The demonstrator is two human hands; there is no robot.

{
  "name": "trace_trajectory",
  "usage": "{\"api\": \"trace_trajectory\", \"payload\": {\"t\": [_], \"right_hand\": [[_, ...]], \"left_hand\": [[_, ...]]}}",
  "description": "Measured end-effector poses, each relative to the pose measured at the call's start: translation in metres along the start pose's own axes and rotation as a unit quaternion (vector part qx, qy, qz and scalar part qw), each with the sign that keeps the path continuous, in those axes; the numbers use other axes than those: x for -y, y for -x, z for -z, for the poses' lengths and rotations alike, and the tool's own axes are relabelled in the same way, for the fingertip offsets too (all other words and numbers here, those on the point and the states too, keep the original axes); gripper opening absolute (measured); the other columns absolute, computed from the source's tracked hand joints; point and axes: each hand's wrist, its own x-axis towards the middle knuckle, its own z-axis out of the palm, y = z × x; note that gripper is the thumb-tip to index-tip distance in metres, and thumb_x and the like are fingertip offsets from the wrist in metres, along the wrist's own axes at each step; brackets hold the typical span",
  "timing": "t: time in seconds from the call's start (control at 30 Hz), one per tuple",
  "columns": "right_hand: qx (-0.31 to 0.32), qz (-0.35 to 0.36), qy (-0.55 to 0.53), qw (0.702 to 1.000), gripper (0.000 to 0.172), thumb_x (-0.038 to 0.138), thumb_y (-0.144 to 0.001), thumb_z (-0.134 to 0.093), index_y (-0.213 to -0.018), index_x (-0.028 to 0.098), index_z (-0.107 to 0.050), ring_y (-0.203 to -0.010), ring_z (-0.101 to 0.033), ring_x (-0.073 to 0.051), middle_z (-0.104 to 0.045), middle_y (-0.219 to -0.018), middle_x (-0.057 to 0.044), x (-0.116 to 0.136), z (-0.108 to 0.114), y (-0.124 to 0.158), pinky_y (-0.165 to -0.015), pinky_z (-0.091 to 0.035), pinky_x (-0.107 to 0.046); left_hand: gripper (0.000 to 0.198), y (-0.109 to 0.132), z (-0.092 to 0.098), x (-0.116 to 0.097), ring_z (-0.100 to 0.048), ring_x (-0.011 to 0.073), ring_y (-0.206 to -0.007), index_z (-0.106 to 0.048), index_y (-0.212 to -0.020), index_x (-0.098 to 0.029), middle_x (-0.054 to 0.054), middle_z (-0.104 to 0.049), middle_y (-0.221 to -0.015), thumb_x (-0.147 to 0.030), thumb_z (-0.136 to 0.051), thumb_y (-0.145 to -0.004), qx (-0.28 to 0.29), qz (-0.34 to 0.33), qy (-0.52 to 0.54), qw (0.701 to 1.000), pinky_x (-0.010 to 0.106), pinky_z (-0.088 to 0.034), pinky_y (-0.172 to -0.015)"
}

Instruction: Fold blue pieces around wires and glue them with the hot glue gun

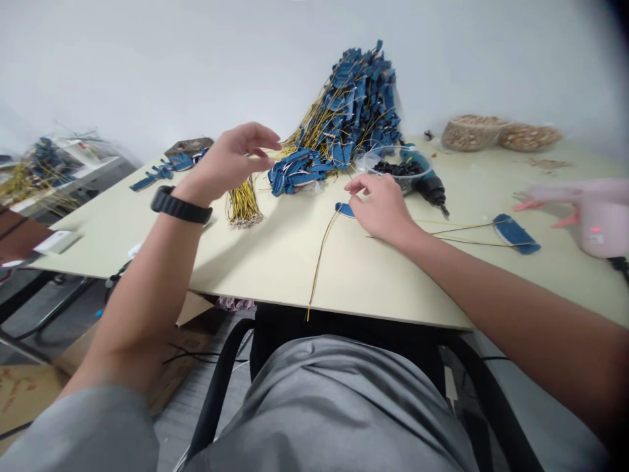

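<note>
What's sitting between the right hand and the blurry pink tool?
In the head view, a blue plastic strip with thin yellow wires lies between the right hand and the pink tool.

There are two hands, the left (227,165) and the right (379,207), and one watch (180,204). The worktop (275,275) carries one clear bowl (393,164), one drill (431,187), one glue gun (597,226), two bowls of brown bits (474,133) (529,137) and two loose blue tags (515,234) (344,209).
</note>
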Motion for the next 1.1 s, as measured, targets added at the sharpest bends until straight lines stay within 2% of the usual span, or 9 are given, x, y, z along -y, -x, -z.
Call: {"api": "trace_trajectory", "payload": {"t": [0.03, 0.07, 0.17, 0.33, 0.43, 0.53, 0.67, 0.93, 1.1], "right_hand": [[-0.001, 0.004, -0.004, 1.000, 0.038, -0.001, -0.100, -0.070, -0.115, 0.024, -0.092, -0.133, -0.082, -0.041, -0.096, -0.132, -0.013, 0.000, 0.000, 0.000, -0.126, -0.061, -0.061], [0.001, 0.007, -0.006, 1.000, 0.037, -0.001, -0.099, -0.069, -0.112, 0.025, -0.092, -0.134, -0.081, -0.041, -0.095, -0.132, -0.013, 0.001, 0.000, 0.001, -0.128, -0.060, -0.062], [0.009, 0.009, -0.006, 1.000, 0.036, -0.001, -0.095, -0.069, -0.101, 0.027, -0.090, -0.135, -0.079, -0.040, -0.093, -0.127, -0.011, 0.004, 0.001, 0.002, -0.130, -0.057, -0.060], [0.010, 0.004, -0.003, 1.000, 0.035, -0.001, -0.095, -0.066, -0.094, 0.027, -0.086, -0.132, -0.079, -0.037, -0.092, -0.121, -0.009, 0.007, 0.004, 0.002, -0.128, -0.056, -0.055], [0.013, 0.004, -0.003, 1.000, 0.035, -0.001, -0.096, -0.066, -0.092, 0.028, -0.085, -0.130, -0.080, -0.037, -0.092, -0.118, -0.008, 0.008, 0.005, 0.002, -0.128, -0.056, -0.055], [0.014, -0.001, -0.004, 1.000, 0.036, -0.002, -0.097, -0.067, -0.094, 0.027, -0.087, -0.132, -0.080, -0.038, -0.093, -0.121, -0.010, 0.010, 0.005, 0.004, -0.129, -0.057, -0.058], [0.014, -0.008, -0.001, 1.000, 0.037, -0.005, -0.097, -0.068, -0.094, 0.025, -0.088, -0.136, -0.081, -0.039, -0.094, -0.124, -0.011, 0.013, 0.006, 0.006, -0.129, -0.058, -0.058], [0.010, -0.016, -0.006, 1.000, 0.037, -0.005, -0.098, -0.068, -0.090, 0.027, -0.083, -0.134, -0.083, -0.038, -0.096, -0.123, -0.009, 0.015, 0.008, 0.005, -0.127, -0.059, -0.056], [0.012, -0.005, -0.003, 1.000, 0.035, -0.001, -0.099, -0.067, -0.094, 0.027, -0.087, -0.136, -0.083, -0.039, -0.096, -0.125, -0.009, 0.013, 0.008, 0.006, -0.127, -0.061, -0.058]], "left_hand": [[0.038, 0.002, 0.014, 0.000, -0.082, 0.0236, -0.129, -0.094, -0.132, -0.023, 0.008, -0.096, -0.147, -0.008, -0.093, -0.097, 0.025, 0.008, -0.040, 0.999, 0.039, -0.061, -0.120], [0.041, 0.004, 0.027, 0.002, -0.082, 0.0235, -0.126, -0.096, -0.136, -0.021, 0.008, -0.096, -0.146, -0.009, -0.096, -0.097, 0.046, 0.015, -0.103, 0.994, 0.039, -0.059, -0.117], [0.031, 0.007, 0.061, 0.017, -0.079, 0.0218, -0.113, -0.103, -0.125, -0.024, 0.003, -0.100, -0.127, -0.020, -0.101, -0.094, 0.126, 0.034, -0.270, 0.954, 0.036, -0.051, -0.105], [0.027, 0.011, 0.091, 0.058, -0.066, 0.0218, -0.088, -0.103, -0.100, -0.037, -0.005, -0.098, -0.101, -0.060, -0.102, -0.084, 0.177, 0.046, -0.355, 0.917, 0.037, -0.048, -0.092], [0.034, 0.018, 0.096, 0.072, -0.069, 0.0219, -0.090, -0.102, -0.102, -0.038, -0.006, -0.099, -0.102, -0.067, -0.097, -0.086, 0.188, 0.035, -0.362, 0.912, 0.036, -0.048, -0.091], [0.030, 0.026, 0.094, 0.075, -0.075, 0.0217, -0.097, -0.102, -0.111, -0.037, -0.007, -0.101, -0.112, -0.048, -0.098, -0.083, 0.210, 0.036, -0.348, 0.913, 0.034, -0.049, -0.093], [0.034, 0.033, 0.088, 0.078, -0.071, 0.0187, -0.084, -0.102, -0.111, -0.034, -0.006, -0.098, -0.103, -0.032, -0.095, -0.078, 0.219, 0.048, -0.341, 0.913, 0.033, -0.045, -0.082], [0.020, 0.034, 0.082, 0.084, -0.071, 0.0208, -0.089, -0.095, -0.089, -0.036, -0.006, -0.094, -0.094, -0.052, -0.086, -0.082, 0.213, 0.029, -0.310, 0.926, 0.037, -0.046, -0.086], [0.021, 0.036, 0.082, 0.078, -0.068, 0.0211, -0.085, -0.095, -0.091, -0.033, -0.001, -0.093, -0.092, -0.043, -0.083, -0.077, 0.203, 0.027, -0.318, 0.926, 0.037, -0.045, -0.083]]}}
